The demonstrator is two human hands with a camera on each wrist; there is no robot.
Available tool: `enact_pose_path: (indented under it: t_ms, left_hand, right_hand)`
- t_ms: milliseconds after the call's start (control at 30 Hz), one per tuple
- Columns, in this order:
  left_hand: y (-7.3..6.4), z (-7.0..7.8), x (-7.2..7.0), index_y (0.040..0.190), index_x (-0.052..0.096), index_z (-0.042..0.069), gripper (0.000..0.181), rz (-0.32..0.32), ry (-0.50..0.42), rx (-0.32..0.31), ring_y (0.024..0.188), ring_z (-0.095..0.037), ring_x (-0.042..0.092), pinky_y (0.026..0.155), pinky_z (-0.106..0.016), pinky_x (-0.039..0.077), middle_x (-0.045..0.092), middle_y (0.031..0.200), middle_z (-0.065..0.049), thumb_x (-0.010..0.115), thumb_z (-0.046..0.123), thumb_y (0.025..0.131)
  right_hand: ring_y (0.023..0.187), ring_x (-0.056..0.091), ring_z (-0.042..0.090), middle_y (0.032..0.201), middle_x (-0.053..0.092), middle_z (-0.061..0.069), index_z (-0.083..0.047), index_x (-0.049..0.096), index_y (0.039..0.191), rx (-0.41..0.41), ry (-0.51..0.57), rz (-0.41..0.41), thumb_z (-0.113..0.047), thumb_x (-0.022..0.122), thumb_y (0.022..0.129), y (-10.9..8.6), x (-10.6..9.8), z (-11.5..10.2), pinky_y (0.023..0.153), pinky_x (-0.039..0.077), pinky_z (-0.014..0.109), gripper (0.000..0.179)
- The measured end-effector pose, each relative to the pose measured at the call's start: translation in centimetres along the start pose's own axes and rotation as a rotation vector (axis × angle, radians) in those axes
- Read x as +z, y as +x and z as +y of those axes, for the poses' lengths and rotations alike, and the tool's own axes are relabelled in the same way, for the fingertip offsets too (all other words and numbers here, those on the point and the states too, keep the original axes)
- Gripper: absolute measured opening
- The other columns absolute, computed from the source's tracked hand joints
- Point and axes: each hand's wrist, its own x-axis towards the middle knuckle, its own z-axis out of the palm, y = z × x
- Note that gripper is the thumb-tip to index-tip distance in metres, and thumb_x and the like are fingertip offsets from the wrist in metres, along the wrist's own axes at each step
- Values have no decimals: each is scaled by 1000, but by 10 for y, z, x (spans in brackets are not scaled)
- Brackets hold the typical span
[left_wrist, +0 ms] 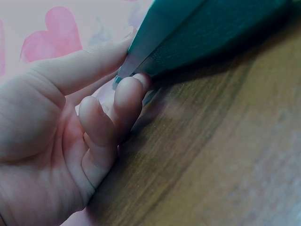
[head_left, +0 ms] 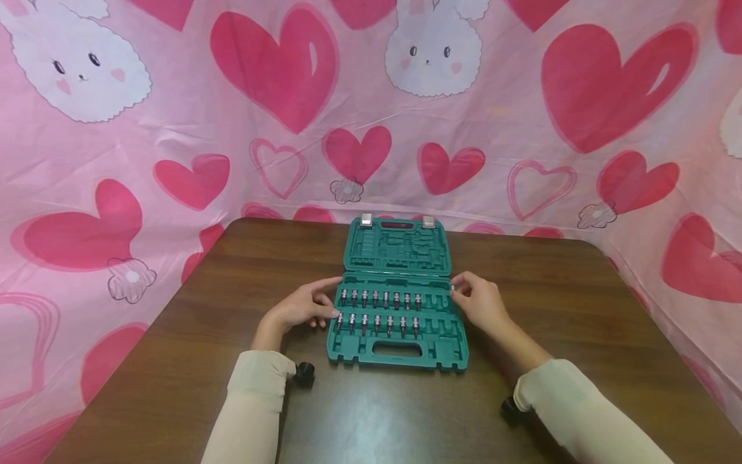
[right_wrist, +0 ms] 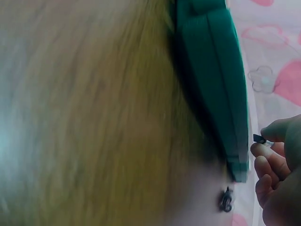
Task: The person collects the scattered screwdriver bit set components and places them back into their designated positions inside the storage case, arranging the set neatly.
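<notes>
A green tool case (head_left: 397, 361) lies unfolded on the table, its lid (head_left: 400, 248) laid back. Two rows of bit sockets (head_left: 377, 322) fill the left and middle slots of the near half. My left hand (head_left: 301, 306) touches the case's left side with index finger and thumb, the other fingers bent below. In the left wrist view the fingertips (left_wrist: 128, 96) are right at the case's edge. Between thumb and fingers my right hand (head_left: 480, 301) pinches a small bit socket (right_wrist: 261, 140), dark at one end, beside the case's right edge. Most of that socket is hidden in the head view.
The brown wooden table (head_left: 278, 258) spreads around the case. A small dark object (right_wrist: 227, 200) shows past the case's end in the right wrist view. Behind the table hangs a pink cloth (head_left: 388, 116) with hearts and rabbits. Black wrist cameras (head_left: 304, 374) sit at both cuffs.
</notes>
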Motion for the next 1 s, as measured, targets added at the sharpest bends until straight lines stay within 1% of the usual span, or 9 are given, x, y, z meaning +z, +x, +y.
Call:
enact_pose_path:
  t_ms: [133,433,600,667,700,767,800,833,1000]
  left_hand:
    - [0,0,0,150,39,21,73,2,4,0,63,-24,62,57,-32,51,69,88,-12,74,16,87]
    - [0,-1,0,150,38,19,72,2,16,6,62,-23,61,56,-32,51,69,88,-11,74,15,88]
    - [0,0,1,150,38,20,72,2,10,8,62,-23,61,56,-32,50,69,88,-11,74,16,87]
    - [-1,0,0,150,38,20,73,0,9,9,62,-23,61,56,-32,50,69,88,-12,74,16,88]
    - [-1,0,0,150,38,20,73,-1,8,8,62,-23,61,56,-32,50,69,88,-12,74,16,88]
    - [-1,0,0,150,38,20,72,-4,7,9,62,-23,61,56,-32,50,69,88,-12,74,15,88]
    - [-1,1,1,150,38,20,72,-4,9,9,62,-23,61,56,-32,50,69,88,-12,74,15,88]
    - [0,1,1,150,38,20,72,-4,10,8,62,-23,61,56,-32,50,69,88,-12,74,15,88]
    - [0,1,1,150,38,20,72,6,16,3,61,-23,61,56,-32,51,69,87,-11,74,14,88]
  right_hand:
    - [72,56,22,79,63,3,-5,66,104,-20,9,-10,-11,71,90,0,4,-8,65,50,34,16]
    - [69,54,21,75,60,2,-6,67,103,1,7,-59,-13,70,90,0,14,-18,62,47,33,15]
    - [68,54,20,74,60,1,-5,67,102,-21,9,-48,-13,71,89,2,19,-19,63,48,37,15]
    - [67,54,20,72,60,0,-6,67,101,-28,10,-48,-13,71,90,3,21,-19,79,50,45,14]
    - [67,54,20,72,60,0,-6,66,100,-32,11,-48,-13,71,89,4,22,-19,88,47,49,13]
    - [67,54,20,70,60,-1,-7,65,98,-34,8,-48,-12,71,89,4,23,-18,103,33,56,12]
    - [67,55,20,70,59,-1,-8,65,97,-36,4,-49,-12,71,89,4,24,-18,108,25,59,11]
    - [67,55,20,69,59,-1,-8,65,96,-39,-4,-51,-13,72,89,4,24,-18,110,17,60,11]
    - [66,53,20,67,57,-2,-9,64,95,-43,-49,-73,-14,72,88,6,25,-19,109,16,63,12]
